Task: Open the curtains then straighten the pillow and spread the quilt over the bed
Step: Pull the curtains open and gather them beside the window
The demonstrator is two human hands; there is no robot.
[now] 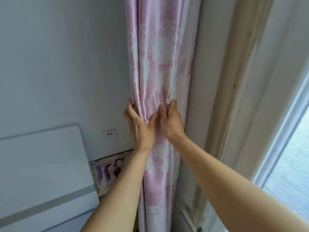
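A pink curtain (160, 61) with white rose patterns hangs bunched into a narrow column against the wall corner, left of the window. My left hand (138, 124) grips the bunch from its left side, fingers curled round the folds. My right hand (170, 121) grips the same bunch from the right at the same height, pinching the fabric. The two hands almost touch. No pillow or quilt is in view.
A white headboard (43, 164) stands at the lower left. A wall socket (109, 136) sits beside it, with a purple picture (110, 169) leaning below. The window frame (234, 97) and bright pane (291, 164) are at the right.
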